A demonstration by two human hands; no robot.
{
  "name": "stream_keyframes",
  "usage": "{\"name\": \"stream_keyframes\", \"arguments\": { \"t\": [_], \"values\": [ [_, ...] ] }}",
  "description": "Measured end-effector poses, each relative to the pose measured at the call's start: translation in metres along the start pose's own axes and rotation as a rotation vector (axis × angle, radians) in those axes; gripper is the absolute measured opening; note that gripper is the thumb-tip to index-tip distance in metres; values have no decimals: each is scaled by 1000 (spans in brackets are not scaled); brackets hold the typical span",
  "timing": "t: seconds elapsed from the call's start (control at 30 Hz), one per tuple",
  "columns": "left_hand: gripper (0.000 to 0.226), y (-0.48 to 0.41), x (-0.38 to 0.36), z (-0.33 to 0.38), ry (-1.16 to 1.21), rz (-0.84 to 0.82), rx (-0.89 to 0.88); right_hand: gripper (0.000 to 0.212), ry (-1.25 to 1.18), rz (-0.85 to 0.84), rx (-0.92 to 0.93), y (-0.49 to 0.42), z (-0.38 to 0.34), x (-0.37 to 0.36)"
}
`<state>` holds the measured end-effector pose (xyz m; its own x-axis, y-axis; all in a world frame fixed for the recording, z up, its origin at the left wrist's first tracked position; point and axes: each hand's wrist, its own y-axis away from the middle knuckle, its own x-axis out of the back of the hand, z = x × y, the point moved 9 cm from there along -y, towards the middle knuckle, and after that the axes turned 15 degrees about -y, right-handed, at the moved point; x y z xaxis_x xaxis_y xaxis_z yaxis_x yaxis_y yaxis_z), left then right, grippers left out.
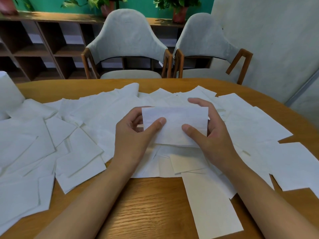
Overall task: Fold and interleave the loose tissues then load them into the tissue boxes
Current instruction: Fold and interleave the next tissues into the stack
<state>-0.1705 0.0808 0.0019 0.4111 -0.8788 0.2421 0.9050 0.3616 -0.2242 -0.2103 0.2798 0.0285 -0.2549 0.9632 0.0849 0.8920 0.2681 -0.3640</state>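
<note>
A folded white tissue is held up a little above the table centre. My left hand grips its left edge, thumb on the front and fingers curled behind. My right hand grips its right side, thumb on the front and fingers wrapped over the top right corner. Loose white tissues lie spread over most of the wooden table, with more tissues on the right. A long folded strip lies near the front edge. No tissue box is in view.
A white rounded object stands at the table's far left. Two grey upholstered chairs face me across the table. Behind them are a dark shelf unit with potted plants and a pale wall.
</note>
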Motion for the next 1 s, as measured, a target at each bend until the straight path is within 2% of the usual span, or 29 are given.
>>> {"name": "stream_keyframes", "arguments": {
  "t": [0.07,0.13,0.2,0.3,0.37,0.47,0.53,0.6,0.67,0.7,0.9,1.0],
  "values": [
    [51,-2,3,0,-106,32,-15,62,1,20,14,-2,-3,3],
    [58,-3,-1,-4,-34,-35,48,73,-71,29,17,-3,-1,7],
    [58,-2,-7,-1,45,-128,63,73,-114,37,2,-4,1,12],
    [61,0,-7,11,36,-143,-44,47,-64,-63,-45,-5,4,8],
    [63,1,-6,13,-86,-99,-131,30,-50,-105,-55,-4,6,6],
    [67,5,-3,23,-393,36,-310,30,17,37,-69,-6,14,20],
    [61,13,-16,29,-510,-48,-474,31,55,98,-81,-9,17,28],
    [51,27,-45,28,-602,-306,-608,32,61,122,-89,-10,20,32],
    [55,37,-65,16,-719,-492,-652,29,94,141,-105,-11,22,33],
    [55,38,-70,12,-753,-534,-649,29,106,146,-110,-11,24,33],
    [21,40,-71,14,-738,-554,-679,28,121,164,-110,-12,28,37],
    [9,38,-69,14,-631,-554,-587,28,118,159,-99,-12,28,37]
  ]
}}
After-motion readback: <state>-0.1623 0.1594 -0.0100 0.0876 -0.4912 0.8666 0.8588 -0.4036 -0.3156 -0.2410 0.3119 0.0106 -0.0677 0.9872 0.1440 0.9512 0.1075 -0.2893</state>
